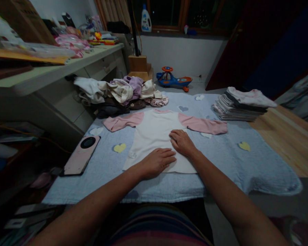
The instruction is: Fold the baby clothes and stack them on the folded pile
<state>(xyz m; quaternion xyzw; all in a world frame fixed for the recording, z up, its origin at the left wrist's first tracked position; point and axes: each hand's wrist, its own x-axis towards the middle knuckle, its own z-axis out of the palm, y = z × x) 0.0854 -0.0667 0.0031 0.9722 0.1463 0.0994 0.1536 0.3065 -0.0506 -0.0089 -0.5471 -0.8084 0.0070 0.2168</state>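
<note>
A small long-sleeved shirt (154, 131) with a white body and pink sleeves lies spread flat, its neckline pointing away from me. Its sleeves stretch out to either side. My left hand (159, 161) rests palm down on the lower middle of the shirt, fingers extended to the right. Slightly farther up and to the right, my right hand (182, 140) also lies flat on the white fabric. The fingertips of both hands are close to each other. Under the shirt is a light blue cloth (220, 160) with heart shapes.
A phone (80, 155) lies at the cloth's left edge. Behind the shirt's left sleeve sits a heap of crumpled clothes (120, 90). A stack of folded clothes (242, 106) stands at the back right. A cluttered desk (74, 70) borders the left; a blue ride-on toy (173, 80) is beyond.
</note>
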